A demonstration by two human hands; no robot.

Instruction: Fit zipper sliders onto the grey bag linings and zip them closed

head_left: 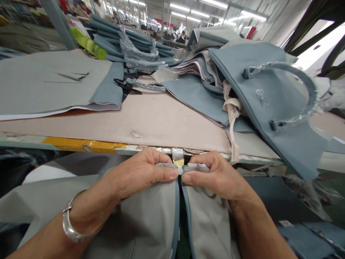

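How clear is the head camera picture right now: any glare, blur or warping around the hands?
Head view: bright ceiling lights, glare on the plastic-wrapped bag handle; left hand and right hand on the grey panel edge look sharp; wide-angle warping bends the bench edge; far-left background blurred.

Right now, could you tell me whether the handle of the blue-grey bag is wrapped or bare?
Wrapped: clear plastic film sheathes the curved handle.

Rows of fluorescent ceiling lights (199, 10) throw even white light across the factory floor, glinting off plastic wrap (283, 66) at right. Soft shadows fall around the left hand (142, 172) and right hand (215, 176). Wide-angle distortion bends the frame's edges, while the far left corner smears into blur.
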